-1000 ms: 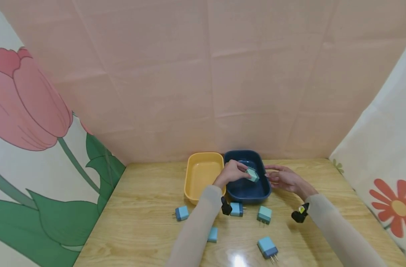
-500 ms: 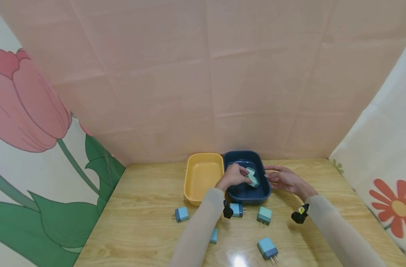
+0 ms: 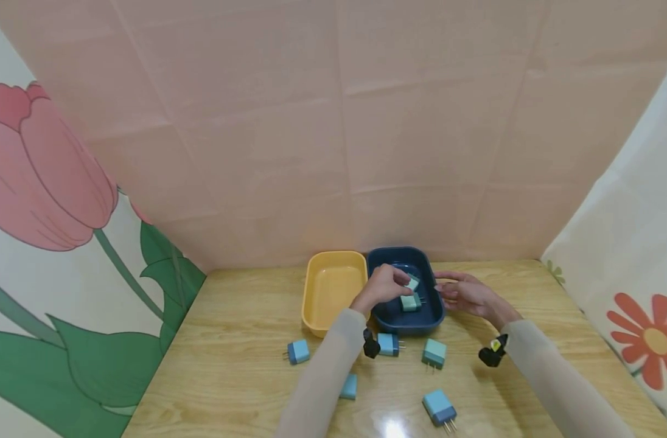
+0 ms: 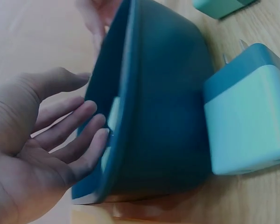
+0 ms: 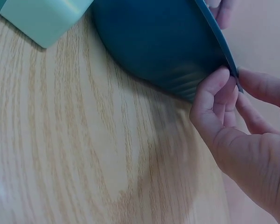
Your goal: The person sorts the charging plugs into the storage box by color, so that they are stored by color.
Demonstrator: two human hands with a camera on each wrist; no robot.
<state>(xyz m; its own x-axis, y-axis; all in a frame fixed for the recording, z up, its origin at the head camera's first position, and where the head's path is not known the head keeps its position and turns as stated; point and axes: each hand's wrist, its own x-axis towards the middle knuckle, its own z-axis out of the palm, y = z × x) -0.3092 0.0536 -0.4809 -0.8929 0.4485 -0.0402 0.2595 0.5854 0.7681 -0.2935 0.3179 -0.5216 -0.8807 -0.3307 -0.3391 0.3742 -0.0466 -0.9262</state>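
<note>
My left hand (image 3: 384, 286) is over the navy blue bin (image 3: 412, 326), fingers relaxed and slightly bent, with nothing held. Just below its fingertips, a green plug charger (image 3: 410, 302) lies in the bin with its prongs to the right. Behind that one is a second green charger (image 3: 413, 283), partly covered by the fingers. At the bin's right side, my right hand (image 3: 467, 296) pinches the rim; the right wrist view has fingers on both sides of the bin wall (image 5: 163, 51).
Left of the navy bin stands a yellow bin (image 3: 333, 286). In front lie blue chargers (image 3: 298, 351), (image 3: 388, 344), (image 3: 439, 406), one partly behind the left sleeve (image 3: 349, 387), and a green charger (image 3: 434, 351). A pink cloth (image 3: 339, 152) hangs behind the table.
The left hand has let go of a green charger, which now lies on the bin floor in front of another. The right hand keeps its place at the rim.
</note>
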